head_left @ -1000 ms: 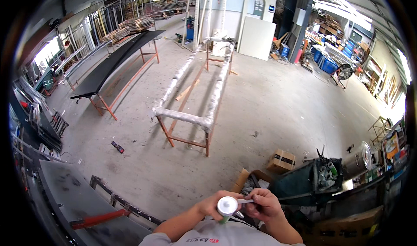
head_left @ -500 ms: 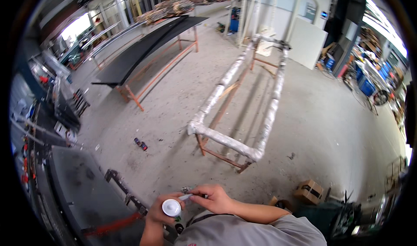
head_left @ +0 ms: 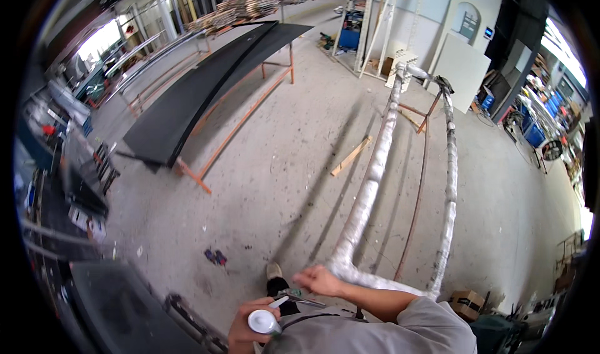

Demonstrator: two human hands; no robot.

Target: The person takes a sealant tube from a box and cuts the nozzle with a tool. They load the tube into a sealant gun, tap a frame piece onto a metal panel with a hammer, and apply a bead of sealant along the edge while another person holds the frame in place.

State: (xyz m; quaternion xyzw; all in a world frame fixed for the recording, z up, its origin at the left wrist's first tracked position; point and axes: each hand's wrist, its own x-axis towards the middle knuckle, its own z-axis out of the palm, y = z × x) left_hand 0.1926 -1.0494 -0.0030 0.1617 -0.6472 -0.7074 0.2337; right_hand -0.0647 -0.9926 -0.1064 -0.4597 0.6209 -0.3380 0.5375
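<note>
My left hand (head_left: 244, 323) is closed around an upright container with a round white top (head_left: 263, 321); its body is mostly hidden. A slim white tapered piece (head_left: 279, 302) sticks out beside the fingers. To the right, my right hand (head_left: 319, 281) is raised with its fingers curled, slightly smeared by motion; whatever they hold, if anything, is hidden. Below and beyond that hand lies the near corner of a long frame (head_left: 359, 219) wrapped in whitish film. A greyish metal thing (head_left: 306, 301) shows between my hands near my waist, too unclear to name.
Orange-brown metal stands (head_left: 409, 244) carry the wrapped frame. At the left, a long black panel (head_left: 215, 88) rests on an orange trestle (head_left: 244, 129). A wooden strip (head_left: 352, 156) and a small dark object (head_left: 215, 257) lie on the floor. A cardboard box (head_left: 467, 304) stands lower right.
My right hand has left the tapered white piece and moved right. The wrapped frame now appears much nearer, and one of my feet has come into view. The left hand keeps the container.
</note>
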